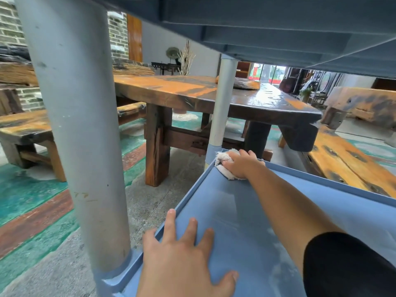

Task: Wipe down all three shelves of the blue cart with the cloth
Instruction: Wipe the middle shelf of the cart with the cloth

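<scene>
i see the right hand reached out with arm extended, fingers curled around the cloth pressed into the far left corner of the blue cart shelf. the left hand lies flat, fingers spread wide (holding nothing), on the near left rim. a grey post stands close left, the upper shelf overhead, a wooden table beyond.

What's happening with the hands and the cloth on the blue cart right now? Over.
Right hand pressing cloth into shelf's far corner, by the post. Left hand flat on near edge, fingers spread. Nothing in the way.
</scene>
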The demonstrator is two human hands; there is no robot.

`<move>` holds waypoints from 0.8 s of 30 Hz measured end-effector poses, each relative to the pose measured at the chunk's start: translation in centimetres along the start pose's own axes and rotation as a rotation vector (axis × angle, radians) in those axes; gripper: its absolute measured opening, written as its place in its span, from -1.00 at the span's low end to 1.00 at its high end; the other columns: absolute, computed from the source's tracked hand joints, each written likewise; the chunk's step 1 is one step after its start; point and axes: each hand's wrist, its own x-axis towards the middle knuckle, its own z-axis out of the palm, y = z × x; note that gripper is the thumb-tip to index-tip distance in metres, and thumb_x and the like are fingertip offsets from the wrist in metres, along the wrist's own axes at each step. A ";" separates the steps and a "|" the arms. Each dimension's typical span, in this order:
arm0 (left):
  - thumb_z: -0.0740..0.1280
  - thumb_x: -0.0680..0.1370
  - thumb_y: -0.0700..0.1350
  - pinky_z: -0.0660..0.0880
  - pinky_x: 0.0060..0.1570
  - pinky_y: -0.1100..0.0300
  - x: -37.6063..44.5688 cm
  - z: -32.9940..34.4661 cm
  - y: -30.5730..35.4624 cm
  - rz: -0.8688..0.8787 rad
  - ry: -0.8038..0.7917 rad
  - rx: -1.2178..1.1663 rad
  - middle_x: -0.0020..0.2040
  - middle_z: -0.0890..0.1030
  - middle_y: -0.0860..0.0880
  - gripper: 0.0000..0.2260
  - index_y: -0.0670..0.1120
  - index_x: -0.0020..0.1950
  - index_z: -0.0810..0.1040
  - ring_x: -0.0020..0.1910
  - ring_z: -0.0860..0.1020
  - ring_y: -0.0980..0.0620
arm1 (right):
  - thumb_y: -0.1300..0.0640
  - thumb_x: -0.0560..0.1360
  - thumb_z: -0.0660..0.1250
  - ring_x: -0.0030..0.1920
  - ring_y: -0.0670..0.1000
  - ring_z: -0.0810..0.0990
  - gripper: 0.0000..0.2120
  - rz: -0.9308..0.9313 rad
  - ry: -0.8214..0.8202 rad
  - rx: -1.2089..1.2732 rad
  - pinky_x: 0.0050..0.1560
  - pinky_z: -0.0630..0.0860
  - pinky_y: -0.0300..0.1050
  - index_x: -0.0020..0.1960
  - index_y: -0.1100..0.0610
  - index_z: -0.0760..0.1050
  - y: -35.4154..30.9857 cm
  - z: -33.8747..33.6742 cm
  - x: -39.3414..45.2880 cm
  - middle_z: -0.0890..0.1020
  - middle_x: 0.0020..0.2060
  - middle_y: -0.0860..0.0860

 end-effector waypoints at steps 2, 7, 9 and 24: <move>-0.23 0.20 0.58 -0.17 0.23 -0.33 -0.1 -0.1 0.0 0.008 0.009 -0.007 0.58 -0.10 0.19 -0.12 0.29 0.46 -0.27 0.49 -0.40 -0.13 | -0.36 0.51 -0.03 0.56 0.21 -0.07 -0.41 0.015 -0.007 0.027 0.41 0.03 0.47 0.51 -0.27 0.03 0.9 0.0 -0.3 0.11 0.57 -0.06; -0.26 0.25 0.56 -0.07 0.23 -0.32 -0.7 0.2 0.0 0.012 0.066 -0.012 0.59 -0.01 0.15 -0.15 0.27 0.50 -0.13 0.52 -0.34 -0.14 | -0.33 0.49 -0.05 0.53 0.23 0.06 -0.41 0.006 -0.025 -0.047 0.44 0.09 0.37 0.51 -0.27 0.02 7.0 -0.4 -1.4 0.16 0.55 0.03; -0.27 0.26 0.55 -0.06 0.23 -0.30 -0.8 0.3 0.1 0.014 0.089 -0.006 0.58 0.02 0.16 -0.16 0.27 0.51 -0.09 0.53 -0.30 -0.13 | -0.31 0.52 -0.06 0.52 0.23 0.10 -0.43 0.014 -0.030 -0.075 0.45 0.10 0.32 0.51 -0.25 0.01 9.6 -0.4 -2.0 0.16 0.55 0.07; -0.30 0.31 0.53 0.08 0.21 -0.24 -1.0 0.1 0.5 0.006 0.109 0.049 0.55 0.14 0.19 -0.21 0.27 0.48 0.04 0.55 -0.17 -0.14 | -0.08 0.55 0.27 0.39 0.07 0.40 -0.50 -0.102 0.095 0.229 0.34 0.33 -0.02 0.47 -0.06 0.33 11.6 -0.3 -5.6 0.41 0.43 -0.02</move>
